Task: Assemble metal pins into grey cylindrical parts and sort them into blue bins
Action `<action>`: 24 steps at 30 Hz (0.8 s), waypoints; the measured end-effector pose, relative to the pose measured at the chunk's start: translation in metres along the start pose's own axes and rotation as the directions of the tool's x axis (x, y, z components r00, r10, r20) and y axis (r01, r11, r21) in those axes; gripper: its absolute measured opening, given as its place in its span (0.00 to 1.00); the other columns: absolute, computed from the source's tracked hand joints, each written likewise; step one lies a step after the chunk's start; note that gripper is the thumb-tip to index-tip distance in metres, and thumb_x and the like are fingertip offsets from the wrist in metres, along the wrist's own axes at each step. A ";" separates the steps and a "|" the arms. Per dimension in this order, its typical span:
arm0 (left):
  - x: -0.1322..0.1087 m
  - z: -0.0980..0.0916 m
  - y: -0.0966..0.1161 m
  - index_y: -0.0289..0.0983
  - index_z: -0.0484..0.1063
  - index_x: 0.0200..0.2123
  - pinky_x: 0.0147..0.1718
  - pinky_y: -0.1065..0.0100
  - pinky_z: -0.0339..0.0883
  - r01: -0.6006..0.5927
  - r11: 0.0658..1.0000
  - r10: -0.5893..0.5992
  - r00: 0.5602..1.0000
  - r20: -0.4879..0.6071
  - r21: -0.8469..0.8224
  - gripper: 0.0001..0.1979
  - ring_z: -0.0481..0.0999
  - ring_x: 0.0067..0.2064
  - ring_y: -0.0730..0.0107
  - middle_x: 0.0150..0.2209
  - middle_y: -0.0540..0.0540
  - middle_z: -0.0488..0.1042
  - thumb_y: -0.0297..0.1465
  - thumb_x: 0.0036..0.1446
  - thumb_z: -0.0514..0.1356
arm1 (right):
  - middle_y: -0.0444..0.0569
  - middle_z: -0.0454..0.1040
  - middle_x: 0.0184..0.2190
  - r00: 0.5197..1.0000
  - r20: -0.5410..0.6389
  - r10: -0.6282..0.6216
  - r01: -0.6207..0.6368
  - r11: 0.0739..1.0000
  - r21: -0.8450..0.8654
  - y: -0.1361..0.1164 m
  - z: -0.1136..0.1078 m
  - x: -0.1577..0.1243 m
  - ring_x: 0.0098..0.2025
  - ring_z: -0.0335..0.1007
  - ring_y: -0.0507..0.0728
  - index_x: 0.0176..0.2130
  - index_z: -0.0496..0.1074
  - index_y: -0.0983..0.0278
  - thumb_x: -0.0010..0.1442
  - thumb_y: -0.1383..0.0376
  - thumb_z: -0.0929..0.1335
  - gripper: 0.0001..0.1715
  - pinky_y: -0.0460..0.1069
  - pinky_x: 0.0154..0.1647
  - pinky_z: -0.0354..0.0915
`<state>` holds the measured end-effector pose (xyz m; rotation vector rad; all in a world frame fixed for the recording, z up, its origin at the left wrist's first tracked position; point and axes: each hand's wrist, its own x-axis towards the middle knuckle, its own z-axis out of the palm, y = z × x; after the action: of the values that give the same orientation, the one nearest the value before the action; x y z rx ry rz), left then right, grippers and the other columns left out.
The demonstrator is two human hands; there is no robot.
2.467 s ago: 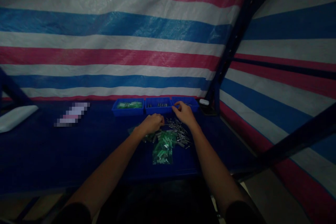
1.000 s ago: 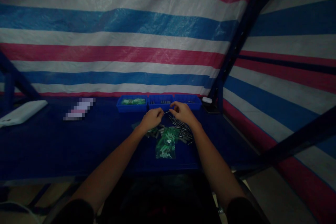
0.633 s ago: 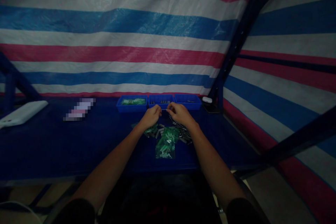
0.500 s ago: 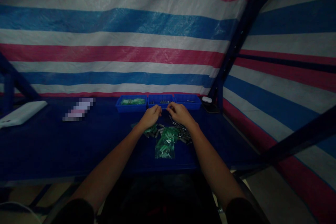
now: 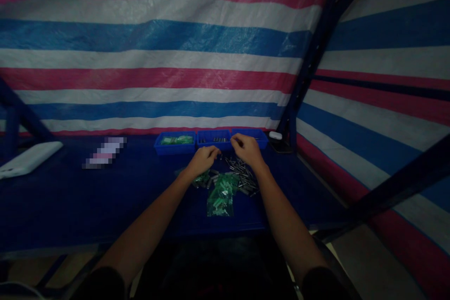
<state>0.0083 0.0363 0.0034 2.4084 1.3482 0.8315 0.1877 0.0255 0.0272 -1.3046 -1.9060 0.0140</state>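
My left hand (image 5: pixel 204 158) hovers with curled fingers over small metal parts and a green bag piece on the blue table (image 5: pixel 105 197); what it pinches is too small to make out. My right hand (image 5: pixel 246 147) is raised at the front rim of the right blue tray (image 5: pixel 258 133), its fingers pinched together. Between and below the hands lies a heap of thin metal pins (image 5: pixel 242 173). A clear bag of green parts (image 5: pixel 220 197) lies just in front of the pins. The middle tray (image 5: pixel 213 138) holds dark metal pieces; the left tray (image 5: pixel 175 141) holds green parts.
A white flat device (image 5: pixel 30 157) lies at the far left of the table, and a blurred pale packet (image 5: pixel 103 152) sits left of the trays. A small white object (image 5: pixel 275 135) rests by the dark blue rack post (image 5: pixel 302 79). Striped tarpaulin closes off the back and right.
The hands, which met around a thin pin over the pile, have parted. My right hand moved up to the right tray; my left sank towards the parts.
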 end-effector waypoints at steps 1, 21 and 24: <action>0.002 0.002 0.001 0.37 0.72 0.36 0.36 0.69 0.63 -0.021 0.997 0.018 0.999 0.043 0.073 0.14 0.73 0.35 0.67 0.31 0.47 0.75 0.34 0.58 0.47 | 0.43 0.70 0.22 0.998 -0.034 0.048 -0.049 0.999 -0.024 0.007 -0.001 0.001 0.24 0.63 0.51 0.31 0.71 0.62 0.58 0.62 0.60 0.13 0.44 0.26 0.52; 0.002 0.001 0.018 0.38 0.72 0.32 0.39 0.59 0.63 0.074 0.889 -0.187 0.959 0.211 0.452 0.10 0.71 0.43 0.56 0.40 0.40 0.72 0.28 0.51 0.52 | 0.43 0.70 0.22 0.957 0.277 0.087 -0.100 0.995 0.031 0.008 0.025 -0.006 0.24 0.64 0.50 0.34 0.71 0.62 0.55 0.61 0.64 0.09 0.43 0.25 0.54; 0.002 0.000 0.009 0.37 0.71 0.30 0.37 0.61 0.63 0.035 0.911 -0.129 0.971 0.203 0.410 0.09 0.70 0.43 0.55 0.39 0.39 0.72 0.25 0.51 0.51 | 0.42 0.68 0.21 0.949 0.306 0.082 -0.102 0.994 0.048 0.008 0.026 -0.006 0.24 0.63 0.50 0.35 0.71 0.62 0.54 0.61 0.64 0.09 0.43 0.24 0.54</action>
<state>0.0156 0.0335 0.0084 2.6198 1.6440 0.2562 0.1787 0.0347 0.0028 -1.4106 -2.0782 0.3387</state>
